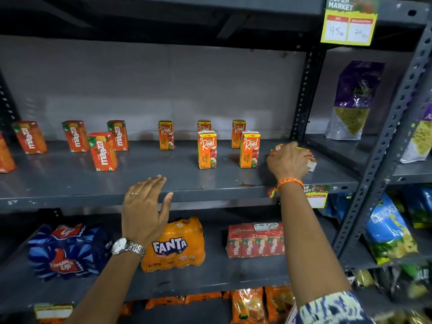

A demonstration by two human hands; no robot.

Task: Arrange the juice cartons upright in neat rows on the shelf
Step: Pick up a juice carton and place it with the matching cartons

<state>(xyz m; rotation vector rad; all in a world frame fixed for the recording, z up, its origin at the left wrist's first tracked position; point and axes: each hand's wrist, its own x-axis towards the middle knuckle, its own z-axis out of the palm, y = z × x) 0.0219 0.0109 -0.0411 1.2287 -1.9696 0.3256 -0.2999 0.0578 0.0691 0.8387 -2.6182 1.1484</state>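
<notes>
We see boxy, glossy Real cartons (207, 149) standing upright on the smooth grey metal shelf (70, 181), Maaza cartons (102, 151) at nine o'clock. Bare shelf runs along the front edge. Our right hand (288, 162) clasps a tilted carton (308, 157) at three o'clock. Our left hand (145, 206), fingers spread and empty, hovers at the shelf lip at six o'clock.

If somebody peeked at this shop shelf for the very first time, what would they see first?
Probably the two bare arms reaching in: the right hand is closed over a red and yellow juice carton lying on its side at the right end of the grey metal shelf, while the open left hand hovers at its front edge. Next, the upright orange Real apple cartons mid-shelf and the bright orange Fanta bottle pack below.
</notes>
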